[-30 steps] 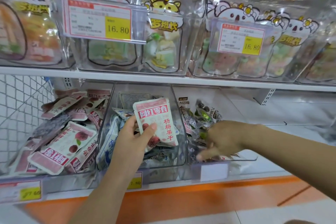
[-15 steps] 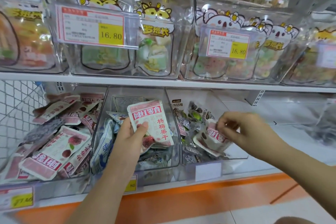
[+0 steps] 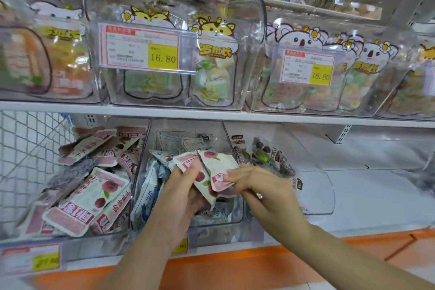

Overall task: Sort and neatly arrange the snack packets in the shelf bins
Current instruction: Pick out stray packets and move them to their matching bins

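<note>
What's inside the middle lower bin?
Blue-and-white packets at left, greyish packets at back. The left hand and right hand, holding pink packets, cover the centre; beneath is hidden.

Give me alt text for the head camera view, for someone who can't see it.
The left hand and right hand grip pink-and-white packets together at the middle bin of a shop shelf. The left bin holds matching packets; the right bin holds dark packets.

Clear glossy plastic bins hold smooth, matt-looking pink snack packets, beside a white wire mesh panel.
</note>
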The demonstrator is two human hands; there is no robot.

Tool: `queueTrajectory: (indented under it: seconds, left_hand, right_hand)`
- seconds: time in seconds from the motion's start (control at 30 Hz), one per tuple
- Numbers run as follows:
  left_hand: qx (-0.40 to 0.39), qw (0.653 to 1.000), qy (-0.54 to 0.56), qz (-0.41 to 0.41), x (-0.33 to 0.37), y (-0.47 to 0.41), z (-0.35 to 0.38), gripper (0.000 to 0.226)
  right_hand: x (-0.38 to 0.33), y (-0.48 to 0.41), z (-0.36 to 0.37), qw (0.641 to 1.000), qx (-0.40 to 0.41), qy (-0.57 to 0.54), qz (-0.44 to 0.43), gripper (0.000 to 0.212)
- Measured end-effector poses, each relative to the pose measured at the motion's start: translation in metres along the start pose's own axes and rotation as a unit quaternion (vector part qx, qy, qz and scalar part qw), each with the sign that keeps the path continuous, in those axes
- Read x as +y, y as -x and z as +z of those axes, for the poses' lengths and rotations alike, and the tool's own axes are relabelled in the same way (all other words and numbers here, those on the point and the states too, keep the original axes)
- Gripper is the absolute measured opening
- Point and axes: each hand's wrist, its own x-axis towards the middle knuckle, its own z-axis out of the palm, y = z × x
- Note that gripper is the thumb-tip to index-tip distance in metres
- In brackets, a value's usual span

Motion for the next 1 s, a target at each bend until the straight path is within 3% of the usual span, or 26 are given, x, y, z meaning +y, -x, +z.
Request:
queueTrajectory:
  seconds: [0.2,0.43,0.53,0.57,0.63,0.73,0.8,0.87,1.0]
  left_hand:
    - [0.014,0.998,-0.052,0.029,-0.003,-0.003,-0.004,0.051]
    - [0.095,0.979,-0.153,0.095,-0.007,-0.008,-0.005,0.033]
    - [0.114,0.967,-0.189,0.127,-0.003,-0.009,-0.008,0.034]
    - [0.118,0.963,-0.2,0.134,-0.002,-0.009,-0.009,0.034]
    - [0.128,0.959,-0.208,0.143,0.0,-0.011,-0.009,0.033]
    - [0.147,0.957,-0.206,0.139,0.0,-0.016,-0.009,0.032]
    - [0.16,0.955,-0.207,0.137,0.0,-0.02,-0.008,0.034]
    - [0.164,0.953,-0.211,0.141,0.0,-0.023,-0.007,0.033]
    - [0.149,0.954,-0.213,0.15,0.002,-0.026,-0.005,0.03]
  right_hand:
    - [0.002,-0.006,0.009,0.998,-0.064,-0.024,-0.016,0.031]
    - [0.001,-0.006,0.006,0.996,-0.062,-0.046,0.036,0.006]
    - [0.027,-0.016,-0.006,0.986,-0.003,-0.002,0.164,0.009]
    - [0.042,-0.021,-0.011,0.973,-0.015,0.015,0.23,0.012]
    - [0.069,-0.031,-0.014,0.94,-0.114,0.052,0.318,0.019]
    - [0.097,-0.043,-0.003,0.914,-0.26,0.104,0.292,0.03]
    - [0.107,-0.05,0.007,0.904,-0.318,0.132,0.253,0.025]
    - [0.118,-0.053,0.012,0.892,-0.357,0.183,0.207,0.018]
    - [0.135,-0.058,0.006,0.852,-0.392,0.318,0.14,0.036]
